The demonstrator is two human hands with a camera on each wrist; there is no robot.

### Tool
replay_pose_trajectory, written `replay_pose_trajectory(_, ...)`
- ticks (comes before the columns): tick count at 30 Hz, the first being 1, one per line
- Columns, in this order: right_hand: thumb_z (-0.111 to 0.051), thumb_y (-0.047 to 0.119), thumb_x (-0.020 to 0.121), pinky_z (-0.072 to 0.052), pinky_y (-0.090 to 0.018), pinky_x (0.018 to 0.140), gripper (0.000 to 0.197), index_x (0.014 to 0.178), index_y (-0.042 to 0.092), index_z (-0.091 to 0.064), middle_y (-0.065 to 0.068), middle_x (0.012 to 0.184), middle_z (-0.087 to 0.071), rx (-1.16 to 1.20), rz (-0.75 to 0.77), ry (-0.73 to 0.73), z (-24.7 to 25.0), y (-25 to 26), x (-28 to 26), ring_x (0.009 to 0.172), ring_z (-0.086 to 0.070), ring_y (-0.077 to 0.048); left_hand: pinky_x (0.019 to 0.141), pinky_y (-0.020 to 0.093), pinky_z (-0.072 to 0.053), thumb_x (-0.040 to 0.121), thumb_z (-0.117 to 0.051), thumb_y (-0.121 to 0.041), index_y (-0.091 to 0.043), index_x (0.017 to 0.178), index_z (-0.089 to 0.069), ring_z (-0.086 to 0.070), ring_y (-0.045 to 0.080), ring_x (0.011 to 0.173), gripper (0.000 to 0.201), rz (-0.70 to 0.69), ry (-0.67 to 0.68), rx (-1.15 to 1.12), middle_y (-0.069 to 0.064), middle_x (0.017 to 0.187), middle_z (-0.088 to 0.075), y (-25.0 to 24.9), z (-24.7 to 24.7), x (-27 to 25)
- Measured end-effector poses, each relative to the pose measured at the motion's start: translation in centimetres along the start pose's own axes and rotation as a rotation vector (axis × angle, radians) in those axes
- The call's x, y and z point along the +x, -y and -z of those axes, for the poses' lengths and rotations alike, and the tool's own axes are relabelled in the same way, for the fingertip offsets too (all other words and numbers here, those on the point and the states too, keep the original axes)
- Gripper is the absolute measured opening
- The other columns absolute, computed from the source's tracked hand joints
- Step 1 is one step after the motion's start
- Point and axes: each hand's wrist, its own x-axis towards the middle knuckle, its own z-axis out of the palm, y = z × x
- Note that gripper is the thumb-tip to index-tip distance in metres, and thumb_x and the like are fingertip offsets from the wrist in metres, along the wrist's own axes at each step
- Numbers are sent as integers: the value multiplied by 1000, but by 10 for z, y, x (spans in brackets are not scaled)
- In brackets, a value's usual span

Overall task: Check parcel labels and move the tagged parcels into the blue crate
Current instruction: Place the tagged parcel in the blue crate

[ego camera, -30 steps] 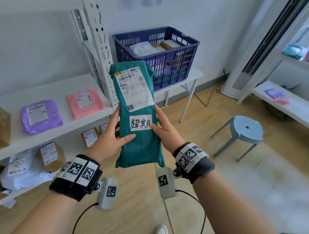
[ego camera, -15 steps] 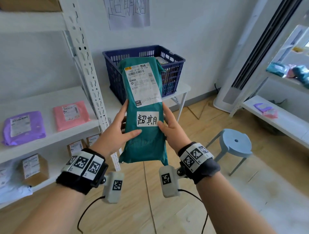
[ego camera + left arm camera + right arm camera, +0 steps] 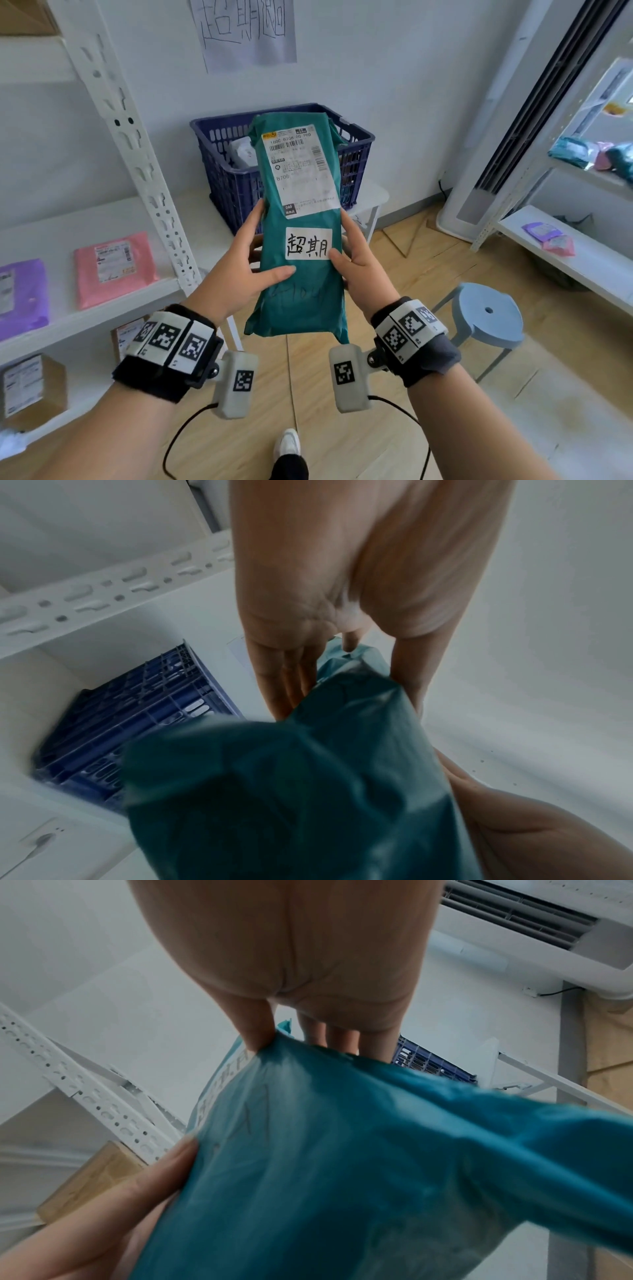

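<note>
I hold a teal parcel bag (image 3: 301,294) upright in front of me, in the middle of the head view. It carries a white shipping label and a white handwritten tag (image 3: 308,244) below it. My left hand (image 3: 246,260) grips its left edge, thumb across the front. My right hand (image 3: 356,263) grips the right edge, thumb on the tag's corner. The blue crate (image 3: 233,161) stands just behind the parcel on a low white table and holds several parcels. The wrist views show the teal parcel bag (image 3: 308,791) (image 3: 359,1164) close up between my fingers.
A white shelf rack (image 3: 137,164) stands at the left with a pink parcel (image 3: 113,267), a purple parcel (image 3: 20,298) and cardboard boxes below. A light blue stool (image 3: 486,315) stands on the wooden floor at the right. Another white shelf (image 3: 565,253) runs along the right side.
I have moved closer to the blue crate, carrying the teal parcel toward it. Both hands keep the same grip. The shelf rack has slid to the left of the view.
</note>
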Motion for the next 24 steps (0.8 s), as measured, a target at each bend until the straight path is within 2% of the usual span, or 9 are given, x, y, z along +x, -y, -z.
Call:
replay_pose_trajectory(4,-36,3,101,-54,-19,79,56,124,53,-32,1,134,-54,-24,18,-10,22,6,47,108,-60,-4,100,24,-43,80,-75,-25,-48,148,-8,-42,4,131,98,-44,0,23,-12,147,-38,-4,0,54)
replay_pose_trajectory(8,-36,1,101,-53,-17,75,55,135,43,-30,4,128,-57,-39,34,-22,45,15,98,99,-63,4,106,31,-41,83,-66,-37,-43,151,-12,-39,-1,131,87,-67,-13,17,-17,147,-38,-16,1,110)
replay_pose_trajectory(10,-37,2,100,-55,-19,77,56,139,41,-29,5,126,-58,-46,50,-37,55,16,122,100,-63,3,102,28,-46,86,-60,-38,-43,151,-14,-43,-13,120,79,-77,-7,18,-21,141,-40,-20,2,138)
replay_pose_trajectory(12,-38,2,100,-55,-20,79,57,141,40,-29,7,124,-59,-40,53,-53,63,13,141,100,-64,3,90,16,-49,90,-57,-34,-42,149,-18,-46,-25,105,71,-83,-13,11,-27,130,-44,-21,1,162)
replay_pose_trajectory(14,-38,3,100,-55,-21,76,57,143,38,-28,7,123,-60,-24,37,-66,72,9,155,99,-64,2,78,4,-46,94,-56,-27,-39,149,-20,-44,-32,98,67,-81,-10,6,-35,122,-42,-19,-4,180)
replay_pose_trajectory(16,-38,4,100,-55,-21,76,56,142,39,-29,6,124,-60,-27,21,-69,83,6,169,102,-64,0,75,1,-44,94,-56,-24,-38,149,-21,-43,-33,99,66,-62,-6,-11,-36,122,-42,-16,-11,196)
replay_pose_trajectory(20,-39,3,100,-55,-20,76,53,139,39,-33,10,119,-60,-37,24,-56,105,0,202,99,-64,3,74,2,-45,94,-57,-24,-39,149,-22,-45,-29,102,67,-17,-45,-56,-33,123,-47,-14,-23,226)
replay_pose_trajectory(22,-40,3,100,-55,-21,78,53,142,35,-33,6,121,-61,-41,26,-35,117,-3,222,100,-64,2,72,2,-45,94,-57,-23,-40,148,-24,-46,-29,101,65,-5,-75,-63,-35,121,-46,-16,-29,242)
replay_pose_trajectory(24,-41,0,99,-54,-22,82,55,142,33,-33,1,126,-59,-48,41,-2,130,-5,242,106,-62,-1,75,5,-48,94,-57,-23,-40,148,-25,-49,-25,103,65,6,-121,-85,-31,123,-48,-17,-37,257)
